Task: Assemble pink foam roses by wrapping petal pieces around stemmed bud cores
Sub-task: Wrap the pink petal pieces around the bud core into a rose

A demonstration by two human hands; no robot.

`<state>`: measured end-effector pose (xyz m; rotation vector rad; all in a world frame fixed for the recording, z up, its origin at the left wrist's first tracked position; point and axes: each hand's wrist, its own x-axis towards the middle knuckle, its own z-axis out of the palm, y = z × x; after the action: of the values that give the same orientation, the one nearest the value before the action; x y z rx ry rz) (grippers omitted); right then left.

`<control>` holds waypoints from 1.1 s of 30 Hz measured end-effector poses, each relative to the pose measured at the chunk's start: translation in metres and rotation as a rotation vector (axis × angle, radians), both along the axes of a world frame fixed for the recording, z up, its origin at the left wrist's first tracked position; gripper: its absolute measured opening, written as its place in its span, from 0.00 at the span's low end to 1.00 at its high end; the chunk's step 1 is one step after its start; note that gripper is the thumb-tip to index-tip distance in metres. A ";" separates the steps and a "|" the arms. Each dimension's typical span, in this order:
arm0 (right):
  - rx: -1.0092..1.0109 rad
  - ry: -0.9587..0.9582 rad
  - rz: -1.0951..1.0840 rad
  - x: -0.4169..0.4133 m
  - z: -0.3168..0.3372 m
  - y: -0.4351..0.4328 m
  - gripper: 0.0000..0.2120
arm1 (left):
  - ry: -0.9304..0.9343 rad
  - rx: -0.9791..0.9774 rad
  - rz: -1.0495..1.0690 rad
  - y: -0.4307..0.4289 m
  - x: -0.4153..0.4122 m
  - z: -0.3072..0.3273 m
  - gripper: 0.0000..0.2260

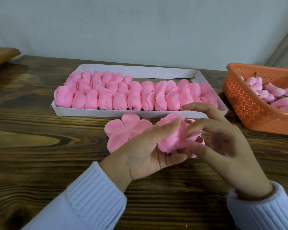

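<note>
Head view: a flat petal piece [123, 130] lies on the wood table [40, 138] just in front of the tray, its right edge hidden behind my left hand [146, 146]. My two hands and the rose [171, 138] between them cover part of the tray's near wall toward its right end. A brown wooden thing [2, 55] sits at the table's far left, below a pale wall [140, 27].

The white tray [140, 70], set lengthwise across the table, holds rows of pink roses [120, 98] packed side by side along its near part. The orange basket [248, 105], at far right and apart from the tray, holds paler pink buds [272, 95], with dark stems showing among them.

My left hand, palm up, grips the rose between the thumb below and the fingers behind, above the table and near the tray's front. My right hand [223, 143] meets the rose from the right, fingers spread and bent, index lifted; blur hides whether they pinch the petals. Both sleeves [93, 196] are pale blue ribbed knit.
</note>
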<state>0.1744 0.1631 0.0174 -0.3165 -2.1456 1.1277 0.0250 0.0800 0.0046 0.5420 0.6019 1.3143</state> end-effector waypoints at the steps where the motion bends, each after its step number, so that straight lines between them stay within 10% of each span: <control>1: 0.006 -0.003 -0.007 0.000 0.000 0.000 0.07 | 0.006 0.039 -0.020 -0.001 0.000 0.000 0.16; 27: -0.098 -0.050 -0.008 0.001 0.001 0.005 0.07 | 0.102 -0.004 -0.051 0.000 0.002 -0.002 0.12; 33: -0.147 0.011 0.069 0.000 0.004 0.001 0.07 | 0.164 0.011 -0.039 0.002 0.002 -0.004 0.24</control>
<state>0.1747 0.1646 0.0209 -0.3041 -2.0824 1.3272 0.0272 0.0816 0.0002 0.6717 0.7162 1.2447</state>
